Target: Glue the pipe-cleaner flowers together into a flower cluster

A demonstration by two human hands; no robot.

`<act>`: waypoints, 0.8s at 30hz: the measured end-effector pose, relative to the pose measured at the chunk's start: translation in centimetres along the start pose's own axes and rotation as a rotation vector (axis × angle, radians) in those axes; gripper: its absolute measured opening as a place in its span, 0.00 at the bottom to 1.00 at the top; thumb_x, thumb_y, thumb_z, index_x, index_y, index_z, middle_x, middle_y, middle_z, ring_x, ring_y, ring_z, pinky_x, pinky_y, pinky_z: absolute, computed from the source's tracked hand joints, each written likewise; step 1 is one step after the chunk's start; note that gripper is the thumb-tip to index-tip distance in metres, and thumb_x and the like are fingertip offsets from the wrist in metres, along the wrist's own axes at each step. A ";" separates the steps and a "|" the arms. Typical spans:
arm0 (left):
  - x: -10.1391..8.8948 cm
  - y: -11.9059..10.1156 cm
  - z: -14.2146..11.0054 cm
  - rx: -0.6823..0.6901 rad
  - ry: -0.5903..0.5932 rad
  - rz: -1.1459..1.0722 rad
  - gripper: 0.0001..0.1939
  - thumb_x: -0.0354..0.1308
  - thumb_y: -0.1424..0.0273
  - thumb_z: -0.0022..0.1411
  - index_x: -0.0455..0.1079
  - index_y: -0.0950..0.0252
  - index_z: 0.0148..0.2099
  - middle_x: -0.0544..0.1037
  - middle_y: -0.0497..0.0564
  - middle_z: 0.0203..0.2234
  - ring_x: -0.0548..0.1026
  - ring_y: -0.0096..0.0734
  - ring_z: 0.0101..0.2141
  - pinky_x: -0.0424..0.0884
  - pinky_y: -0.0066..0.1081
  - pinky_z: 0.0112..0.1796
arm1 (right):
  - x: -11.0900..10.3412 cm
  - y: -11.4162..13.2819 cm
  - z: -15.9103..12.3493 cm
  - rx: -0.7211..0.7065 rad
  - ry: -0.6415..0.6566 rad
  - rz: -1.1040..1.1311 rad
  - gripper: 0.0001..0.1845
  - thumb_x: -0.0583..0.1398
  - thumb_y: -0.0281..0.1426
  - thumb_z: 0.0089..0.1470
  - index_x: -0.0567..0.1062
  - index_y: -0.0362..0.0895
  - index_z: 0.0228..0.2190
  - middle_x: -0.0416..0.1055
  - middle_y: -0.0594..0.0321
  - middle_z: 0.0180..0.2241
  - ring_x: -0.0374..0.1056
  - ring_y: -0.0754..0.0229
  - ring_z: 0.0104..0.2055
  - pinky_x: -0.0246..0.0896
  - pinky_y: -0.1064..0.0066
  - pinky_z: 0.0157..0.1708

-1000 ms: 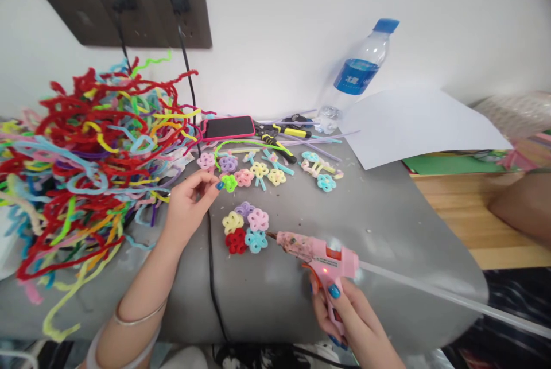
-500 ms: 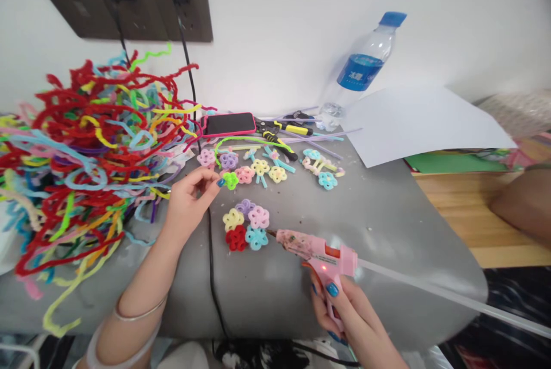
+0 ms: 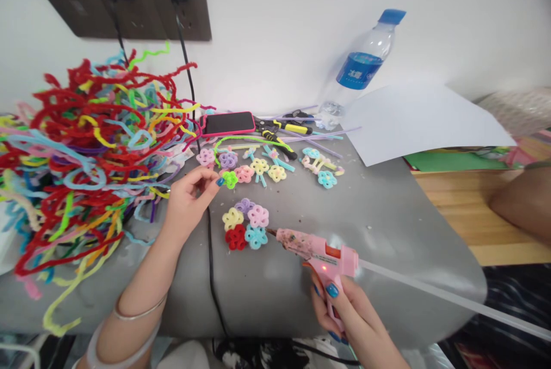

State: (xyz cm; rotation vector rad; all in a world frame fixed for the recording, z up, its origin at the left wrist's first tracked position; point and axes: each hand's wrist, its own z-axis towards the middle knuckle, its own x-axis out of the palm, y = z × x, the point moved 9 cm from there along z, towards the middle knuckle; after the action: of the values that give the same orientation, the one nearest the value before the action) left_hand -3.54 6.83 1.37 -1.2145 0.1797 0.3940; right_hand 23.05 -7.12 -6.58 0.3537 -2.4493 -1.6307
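My left hand (image 3: 187, 199) pinches a small green pipe-cleaner flower (image 3: 229, 179) at its fingertips, just above the grey tabletop (image 3: 379, 220). My right hand (image 3: 348, 314) grips the handle of a pink glue gun (image 3: 321, 252), whose tip points left at a cluster of yellow, purple, pink, red and blue flowers (image 3: 245, 225). A clear glue stick (image 3: 447, 299) juts out of the gun's back to the right. More small flowers (image 3: 258, 169) lie in a row behind the green one.
A big tangle of coloured pipe cleaners (image 3: 81, 145) fills the left. A phone (image 3: 228, 123), yellow-handled pliers (image 3: 279, 133), a water bottle (image 3: 357, 70) and white paper (image 3: 422, 122) lie at the back. A black cable (image 3: 210, 265) crosses the table's front.
Nothing has moved beyond a slight shift of the view; both hands keep their hold.
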 end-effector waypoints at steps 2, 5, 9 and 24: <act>0.0 0.1 0.0 0.002 0.003 0.000 0.05 0.59 0.70 0.60 0.71 0.64 0.32 0.68 0.44 0.23 0.65 0.25 0.26 0.62 0.25 0.28 | 0.1 0.0 0.0 -0.013 0.018 -0.013 0.30 0.47 0.57 0.64 0.61 0.46 0.23 0.53 0.72 0.16 0.44 0.66 0.20 0.43 0.70 0.24; 0.1 0.2 0.0 0.004 0.007 0.000 0.04 0.59 0.70 0.60 0.71 0.64 0.32 0.69 0.44 0.24 0.65 0.25 0.26 0.62 0.25 0.28 | 0.2 -0.2 0.0 -0.043 0.051 -0.021 0.30 0.46 0.56 0.65 0.60 0.46 0.23 0.53 0.71 0.16 0.45 0.66 0.20 0.43 0.70 0.23; 0.0 0.1 -0.1 0.002 0.007 0.002 0.05 0.59 0.70 0.60 0.71 0.64 0.31 0.68 0.45 0.24 0.65 0.25 0.26 0.62 0.25 0.28 | 0.1 -0.6 0.0 -0.017 0.046 0.005 0.29 0.47 0.56 0.64 0.63 0.46 0.27 0.54 0.73 0.15 0.44 0.67 0.19 0.43 0.71 0.22; 0.0 0.3 -0.1 -0.012 0.003 0.021 0.07 0.60 0.66 0.59 0.71 0.64 0.32 0.69 0.45 0.23 0.66 0.26 0.26 0.63 0.26 0.28 | -2.7 1.2 -0.5 0.048 -0.188 0.202 0.32 0.53 0.60 0.58 0.72 0.43 0.37 0.67 0.67 0.13 0.54 0.66 0.12 0.48 0.74 0.15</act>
State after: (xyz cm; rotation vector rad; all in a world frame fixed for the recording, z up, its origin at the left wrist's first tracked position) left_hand -3.68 6.82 1.10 -1.2260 0.1933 0.4123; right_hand 25.62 -6.32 -5.36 -0.0431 -2.5636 -1.5867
